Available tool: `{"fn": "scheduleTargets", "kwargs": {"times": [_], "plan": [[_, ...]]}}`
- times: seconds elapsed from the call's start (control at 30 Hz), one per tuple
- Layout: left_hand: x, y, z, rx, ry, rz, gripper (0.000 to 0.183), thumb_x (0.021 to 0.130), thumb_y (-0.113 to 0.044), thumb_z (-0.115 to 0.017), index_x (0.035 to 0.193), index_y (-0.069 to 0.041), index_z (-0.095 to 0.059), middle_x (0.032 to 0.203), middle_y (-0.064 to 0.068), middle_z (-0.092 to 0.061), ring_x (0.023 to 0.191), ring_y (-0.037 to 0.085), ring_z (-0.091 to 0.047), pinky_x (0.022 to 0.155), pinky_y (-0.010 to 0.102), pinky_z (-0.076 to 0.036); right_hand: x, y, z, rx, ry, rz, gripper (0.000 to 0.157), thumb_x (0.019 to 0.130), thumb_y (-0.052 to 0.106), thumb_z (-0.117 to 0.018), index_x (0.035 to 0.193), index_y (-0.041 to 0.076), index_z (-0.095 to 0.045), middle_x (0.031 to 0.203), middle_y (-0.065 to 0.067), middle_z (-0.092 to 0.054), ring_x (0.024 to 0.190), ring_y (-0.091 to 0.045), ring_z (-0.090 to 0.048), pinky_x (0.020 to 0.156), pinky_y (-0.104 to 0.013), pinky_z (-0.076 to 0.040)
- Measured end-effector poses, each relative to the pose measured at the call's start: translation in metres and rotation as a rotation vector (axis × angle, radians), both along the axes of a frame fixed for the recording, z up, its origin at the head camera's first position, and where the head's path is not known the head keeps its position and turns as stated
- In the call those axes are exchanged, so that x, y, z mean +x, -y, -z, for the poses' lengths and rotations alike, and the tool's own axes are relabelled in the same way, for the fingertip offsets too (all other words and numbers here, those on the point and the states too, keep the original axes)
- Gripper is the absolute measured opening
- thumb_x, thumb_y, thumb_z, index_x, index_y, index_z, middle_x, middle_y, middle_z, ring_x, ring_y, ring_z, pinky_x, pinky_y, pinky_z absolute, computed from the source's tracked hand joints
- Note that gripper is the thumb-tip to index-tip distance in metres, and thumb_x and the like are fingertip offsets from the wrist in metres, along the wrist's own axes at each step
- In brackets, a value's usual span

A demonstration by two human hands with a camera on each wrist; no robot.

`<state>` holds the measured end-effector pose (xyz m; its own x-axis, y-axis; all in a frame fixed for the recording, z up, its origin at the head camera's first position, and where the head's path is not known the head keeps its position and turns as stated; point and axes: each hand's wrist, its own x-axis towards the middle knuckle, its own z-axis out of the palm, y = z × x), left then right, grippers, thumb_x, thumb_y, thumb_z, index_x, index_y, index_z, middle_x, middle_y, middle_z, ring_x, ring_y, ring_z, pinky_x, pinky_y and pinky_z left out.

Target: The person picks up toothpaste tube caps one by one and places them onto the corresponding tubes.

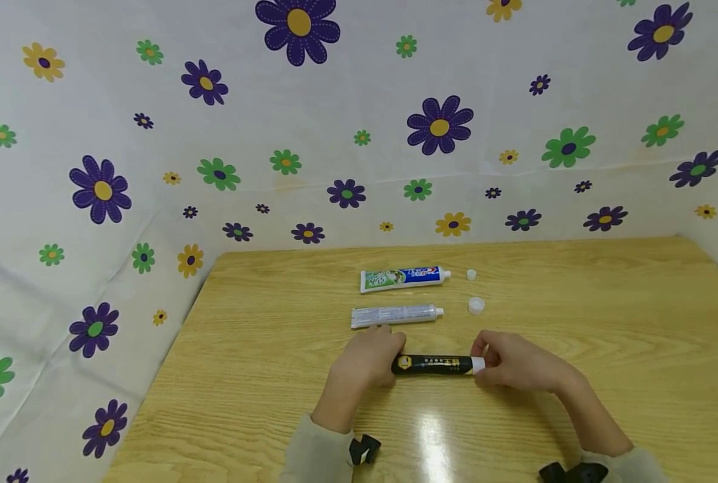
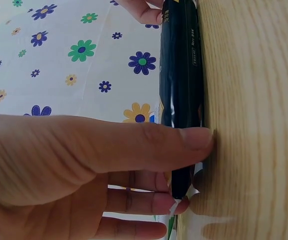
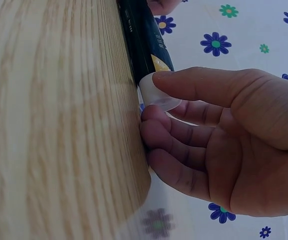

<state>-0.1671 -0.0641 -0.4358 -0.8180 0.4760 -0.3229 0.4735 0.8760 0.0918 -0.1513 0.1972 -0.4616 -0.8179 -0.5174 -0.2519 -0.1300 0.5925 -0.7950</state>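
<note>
A black toothpaste tube [image 1: 436, 365] with gold lettering lies crosswise near the middle of the wooden table. Its tail end is held by my left hand [image 1: 363, 359]; in the left wrist view the thumb lies across the tube [image 2: 181, 75] and the fingers are behind it. At the other end, my right hand [image 1: 520, 362] pinches the white cap [image 3: 156, 92] between thumb and fingers. The cap sits against the tube's end. Beyond the hands are a silvery-white toothpaste tube [image 1: 395, 315] and a green-and-blue toothpaste tube [image 1: 402, 278], both with bare nozzles pointing right.
Two loose white caps lie right of the uncapped tubes: a small cap [image 1: 470, 274] at the back and a larger cap [image 1: 476, 306] nearer. A flower-patterned white cloth [image 1: 334, 134] rises behind the wooden table [image 1: 244, 389] and at its sides.
</note>
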Motion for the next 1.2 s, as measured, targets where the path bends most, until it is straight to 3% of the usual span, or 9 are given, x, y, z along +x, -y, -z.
{"fn": "scheduleTargets", "kwargs": {"times": [0.4,0.57,0.8,1.0,1.2], "plan": [[-0.002,0.004,-0.001,0.076,0.056,-0.025,0.029,0.079,-0.021,-0.083,0.099,-0.016,-0.063,0.090,-0.002,-0.054,0.081,0.013,-0.049,0.071,0.031,-0.047,-0.003,-0.003,0.000,-0.039,0.038,-0.012,0.029,0.091,0.015,-0.071,0.111,0.001,-0.055,0.069,0.000,-0.056,0.060,-0.013,-0.051,0.052,-0.024,-0.042],[-0.002,0.008,0.000,0.125,0.098,-0.047,0.031,0.080,-0.032,-0.083,0.097,-0.016,-0.063,0.087,-0.004,-0.053,0.079,0.013,-0.048,0.068,0.029,-0.044,-0.004,-0.006,-0.002,-0.045,0.056,-0.006,0.030,0.092,0.017,-0.069,0.113,0.000,-0.056,0.072,-0.002,-0.060,0.062,-0.016,-0.054,0.054,-0.026,-0.044],[-0.005,0.009,0.000,0.200,0.127,-0.086,0.040,0.082,-0.048,-0.079,0.091,-0.014,-0.059,0.087,-0.002,-0.052,0.077,0.014,-0.049,0.065,0.029,-0.043,-0.002,-0.011,-0.005,-0.065,0.027,0.022,0.026,0.101,0.018,-0.057,0.116,-0.004,-0.056,0.081,-0.006,-0.063,0.068,-0.020,-0.060,0.058,-0.028,-0.049],[-0.010,0.010,0.001,0.226,0.111,-0.115,0.041,0.090,-0.054,-0.067,0.091,-0.014,-0.059,0.086,-0.001,-0.054,0.075,0.015,-0.050,0.063,0.030,-0.044,-0.003,-0.012,-0.006,-0.067,-0.015,0.077,0.028,0.103,0.020,-0.054,0.116,-0.004,-0.057,0.079,-0.007,-0.062,0.066,-0.020,-0.059,0.057,-0.028,-0.049],[-0.017,0.017,0.002,0.248,0.016,-0.108,0.024,0.099,-0.036,-0.061,0.101,-0.011,-0.060,0.092,0.002,-0.055,0.079,0.017,-0.050,0.067,0.033,-0.046,-0.004,-0.013,-0.007,-0.043,-0.095,0.181,0.027,0.102,0.020,-0.056,0.117,-0.004,-0.058,0.087,-0.008,-0.064,0.070,-0.020,-0.059,0.058,-0.028,-0.049]]}}
